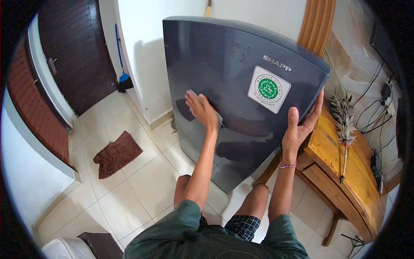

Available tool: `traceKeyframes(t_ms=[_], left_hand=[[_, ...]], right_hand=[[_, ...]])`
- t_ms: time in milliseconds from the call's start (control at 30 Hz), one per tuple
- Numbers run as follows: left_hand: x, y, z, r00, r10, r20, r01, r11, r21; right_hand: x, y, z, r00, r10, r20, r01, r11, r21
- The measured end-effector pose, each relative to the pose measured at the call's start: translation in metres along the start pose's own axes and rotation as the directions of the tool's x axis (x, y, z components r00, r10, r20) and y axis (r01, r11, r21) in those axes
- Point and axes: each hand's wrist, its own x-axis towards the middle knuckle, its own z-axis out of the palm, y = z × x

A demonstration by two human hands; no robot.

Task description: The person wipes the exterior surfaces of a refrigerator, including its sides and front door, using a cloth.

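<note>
Fridge door [235,97], left hand [202,111] flat

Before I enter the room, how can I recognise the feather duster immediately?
Find the big dark refrigerator with the white-and-green sticker. Beside it, at the picture's right, stands a wooden table; the feather duster lies there. Its fluffy greyish plumes distinguish it from the small black device nearby.

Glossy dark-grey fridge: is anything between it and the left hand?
Yes: what looks like a grey cloth lies under the left hand, against the fridge. Nothing else visible stands in the way.
</note>
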Motion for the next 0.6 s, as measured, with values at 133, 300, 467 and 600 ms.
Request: traceKeyframes(t_ms=[133, 300, 467, 600], left_hand=[[0.014, 0.093, 0.015, 0.876, 0.480, 0.037, -0.478, 0.877, -0.057], [0.015, 0.190, 0.020, 0.546, 0.820, 0.170, -0.825, 0.562, -0.061], [0.008, 0.118, 0.011, 0.752, 0.650, 0.114, -0.655, 0.755, 0.013], [-0.035, 0.048, -0.001, 0.968, 0.227, 0.102, -0.227, 0.974, -0.013]], right_hand=[[0.001, -0.001, -0.001, 1.000, -0.017, 0.006, 0.017, 1.000, -0.017], [0.002, 0.001, -0.003, 1.000, -0.023, 0.013, 0.024, 0.999, -0.038], [0.001, 0.004, -0.003, 1.000, -0.025, 0.002, 0.025, 1.000, -0.001], [0.002, 0.007, -0.004, 0.999, -0.038, -0.004, 0.038, 0.999, 0.007]])
